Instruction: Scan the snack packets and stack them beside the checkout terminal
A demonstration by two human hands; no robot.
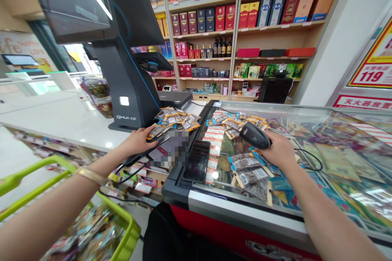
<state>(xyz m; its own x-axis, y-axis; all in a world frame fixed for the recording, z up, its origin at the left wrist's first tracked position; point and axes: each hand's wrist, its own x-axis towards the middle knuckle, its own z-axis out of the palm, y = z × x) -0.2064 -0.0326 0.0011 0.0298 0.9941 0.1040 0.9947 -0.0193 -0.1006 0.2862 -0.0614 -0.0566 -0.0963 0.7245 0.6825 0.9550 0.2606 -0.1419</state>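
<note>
My right hand (280,151) is wrapped round a black barcode scanner (254,135), held over the glass lid of a freezer chest (306,220); its cable (309,159) loops to the right. My left hand (137,140) rests on the counter with its fingers on a small orange-and-silver snack packet (156,131) at the edge of a pile of the same packets (176,119). More such packets (235,122) lie scattered on the glass near the scanner. A gold bracelet (92,176) is on my left wrist.
A black checkout terminal (125,69) with a screen stands on the white counter (61,122). A black phone (197,161) lies on the freezer's edge. A green shopping basket (92,228) full of packets sits at lower left. Shelves of boxed goods and bottles (214,20) fill the back wall.
</note>
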